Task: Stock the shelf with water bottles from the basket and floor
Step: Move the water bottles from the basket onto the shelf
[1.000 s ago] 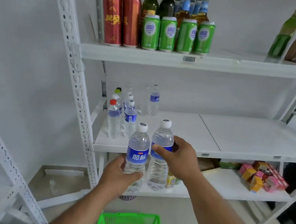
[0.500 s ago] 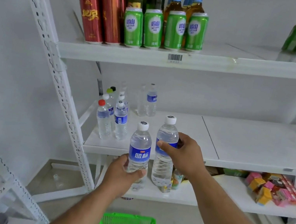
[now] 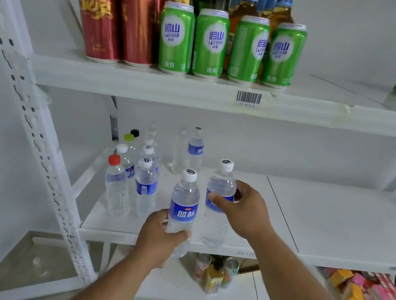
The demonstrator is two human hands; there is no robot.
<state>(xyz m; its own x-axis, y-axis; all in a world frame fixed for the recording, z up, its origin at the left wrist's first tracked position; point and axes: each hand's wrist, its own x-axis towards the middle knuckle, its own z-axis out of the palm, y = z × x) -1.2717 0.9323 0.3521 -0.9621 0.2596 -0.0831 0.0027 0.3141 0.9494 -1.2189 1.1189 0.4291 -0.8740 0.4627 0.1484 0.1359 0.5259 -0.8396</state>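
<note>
We bring two bottles, left hand [image 3: 161, 237] gripping one [image 3: 183, 208], right hand [image 3: 244, 210] the other [image 3: 218, 205], to the shelf [image 3: 335, 223] (several already stocked, neither yet set down).

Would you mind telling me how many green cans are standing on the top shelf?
4. The green cans stand in a row at the front of the top shelf: first, second, third, fourth. Bottles behind might hide more.
</note>
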